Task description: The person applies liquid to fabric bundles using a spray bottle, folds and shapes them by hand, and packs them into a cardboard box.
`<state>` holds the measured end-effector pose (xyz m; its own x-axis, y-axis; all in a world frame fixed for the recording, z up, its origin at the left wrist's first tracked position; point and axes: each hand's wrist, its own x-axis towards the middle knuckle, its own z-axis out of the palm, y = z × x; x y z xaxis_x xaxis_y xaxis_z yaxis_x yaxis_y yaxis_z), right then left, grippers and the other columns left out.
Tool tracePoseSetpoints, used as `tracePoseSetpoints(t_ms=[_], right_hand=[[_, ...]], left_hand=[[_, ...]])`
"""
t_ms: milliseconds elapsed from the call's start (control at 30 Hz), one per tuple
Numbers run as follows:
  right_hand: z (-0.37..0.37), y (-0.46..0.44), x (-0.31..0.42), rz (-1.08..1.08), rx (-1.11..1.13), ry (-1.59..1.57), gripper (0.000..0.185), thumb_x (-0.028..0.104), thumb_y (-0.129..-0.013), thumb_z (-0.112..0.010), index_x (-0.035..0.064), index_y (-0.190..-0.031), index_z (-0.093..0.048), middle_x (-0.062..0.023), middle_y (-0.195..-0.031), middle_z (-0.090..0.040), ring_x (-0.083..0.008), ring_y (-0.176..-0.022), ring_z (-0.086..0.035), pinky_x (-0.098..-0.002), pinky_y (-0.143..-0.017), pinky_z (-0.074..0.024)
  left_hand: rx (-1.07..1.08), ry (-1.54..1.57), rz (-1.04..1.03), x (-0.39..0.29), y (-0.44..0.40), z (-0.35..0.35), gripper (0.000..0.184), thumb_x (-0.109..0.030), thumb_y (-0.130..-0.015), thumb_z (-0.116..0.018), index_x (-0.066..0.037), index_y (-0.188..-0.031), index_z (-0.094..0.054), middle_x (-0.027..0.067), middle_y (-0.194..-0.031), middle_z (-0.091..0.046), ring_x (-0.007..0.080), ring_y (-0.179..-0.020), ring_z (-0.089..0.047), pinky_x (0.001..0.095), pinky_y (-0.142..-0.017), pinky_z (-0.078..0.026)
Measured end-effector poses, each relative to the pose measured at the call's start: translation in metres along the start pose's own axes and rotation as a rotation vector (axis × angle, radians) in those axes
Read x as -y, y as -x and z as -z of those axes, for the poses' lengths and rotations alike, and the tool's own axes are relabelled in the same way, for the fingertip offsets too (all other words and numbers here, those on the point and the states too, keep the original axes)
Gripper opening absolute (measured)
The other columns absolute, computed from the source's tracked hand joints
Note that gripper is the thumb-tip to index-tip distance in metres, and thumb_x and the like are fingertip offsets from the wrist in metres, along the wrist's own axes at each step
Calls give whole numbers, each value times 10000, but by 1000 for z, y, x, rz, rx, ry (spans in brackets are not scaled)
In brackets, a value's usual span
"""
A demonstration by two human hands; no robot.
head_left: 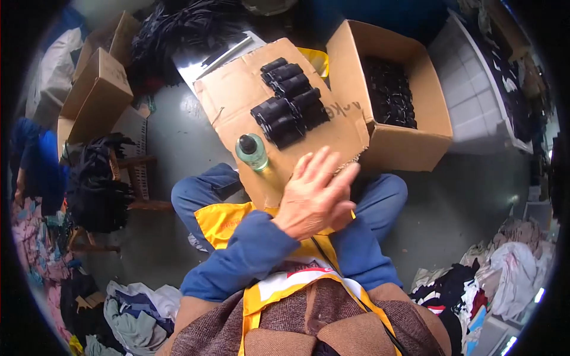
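On the cardboard panel (222, 92), a black-capped bottle (254, 155) stands near-left of black bundles (284, 121); I see the hands together, left hand (310, 200) over right hand (342, 221).

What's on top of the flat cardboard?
On the flat cardboard: black bundles and a dark-capped bottle. The left hand blocks part of its near end from view, so anything there can't be seen.

Left hand (312, 199) held fingers extended at near edge of cardboard (228, 107); right hand (342, 216) mostly hidden beneath. Black rolls (278, 123) laid in clusters on cardboard, black-capped bottle (253, 155) stood nearer, leftward. Open box (407, 146), black pieces (389, 92) packed inside, placed far right.
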<state>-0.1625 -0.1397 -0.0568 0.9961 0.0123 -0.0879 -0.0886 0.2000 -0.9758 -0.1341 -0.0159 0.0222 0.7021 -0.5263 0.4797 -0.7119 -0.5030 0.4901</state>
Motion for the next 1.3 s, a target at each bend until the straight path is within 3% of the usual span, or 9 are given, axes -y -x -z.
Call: tracePoseSetpoints(t_ms=[200,400,633,733,933,1133,1200,1233,1300], right_hand=[[-17,5,-12,-11,-90,-213,487,148,-728,-791,39,-1165,-605,-46,-1105,-641,-131,-966,-613,-299,-828,-523],[-4,19,0,-11,-222,-334,477,158,-736,-793,37,-1157,-605,-37,-1096,-638,-127,-959,-610,-292,-810,-523],[4,26,12,-134,-227,-407,507,32,-707,-767,15,-1180,-585,-62,-1126,-624,-149,-998,-606,-288,-819,-523],[17,19,4,-109,-207,-47,516,46,-704,-776,4,-1179,-579,-42,-1121,-631,-115,-982,-610,-273,-796,-522],[6,28,8,-101,-144,-106,534,81,-727,-775,25,-1211,-555,-71,-1181,-604,-146,-1057,-582,-313,-863,-490],[-13,30,28,-52,-43,-48,520,90,-748,-765,51,-1219,-547,-91,-1215,-589,-172,-1108,-562,-347,-909,-462],[3,14,43,62,130,596,539,129,-736,-774,51,-1204,-520,-109,-1181,-574,-219,-1077,-567,-370,-930,-462],[3,7,41,-176,-13,366,440,49,-661,-802,27,-1050,-597,-78,-1023,-643,-179,-932,-620,-326,-828,-508],[-11,-17,55,-11,-103,220,362,-3,-678,-765,-7,-1020,-646,-48,-931,-686,-113,-837,-640,-270,-764,-522]], left_hand=[[378,-213,105,-1,-12,-23,579,-559,-812,-522,-127,-1196,-567,113,-1093,-576,348,-1174,-484,536,-971,-332],[265,-44,23,6,-10,-14,600,-566,-814,-518,-121,-1214,-551,134,-1119,-555,360,-1190,-463,533,-970,-333],[116,256,105,21,33,-12,748,-462,-815,-618,-58,-1401,-387,257,-1408,-347,429,-1291,-360,494,-1053,-304],[-6,210,178,15,35,-7,729,-403,-795,-655,-37,-1377,-410,249,-1406,-358,419,-1305,-357,499,-1063,-294],[338,120,-33,1,-4,-12,745,-548,-774,-572,-132,-1375,-428,186,-1320,-466,381,-1288,-386,526,-1037,-305],[43,228,-81,14,-39,12,753,-592,-827,-533,-92,-1378,-417,190,-1330,-456,403,-1294,-370,543,-1037,-294],[-182,339,-119,22,-56,46,679,-584,-885,-488,-28,-1272,-531,189,-1273,-522,379,-1281,-410,481,-1047,-309],[-294,344,-101,30,-59,57,592,-500,-873,-554,-41,-1246,-546,190,-1206,-552,382,-1229,-456,472,-1022,-343],[-433,324,58,45,-58,78,475,-402,-890,-589,-47,-1205,-569,189,-1113,-592,376,-1140,-525,439,-968,-402]])
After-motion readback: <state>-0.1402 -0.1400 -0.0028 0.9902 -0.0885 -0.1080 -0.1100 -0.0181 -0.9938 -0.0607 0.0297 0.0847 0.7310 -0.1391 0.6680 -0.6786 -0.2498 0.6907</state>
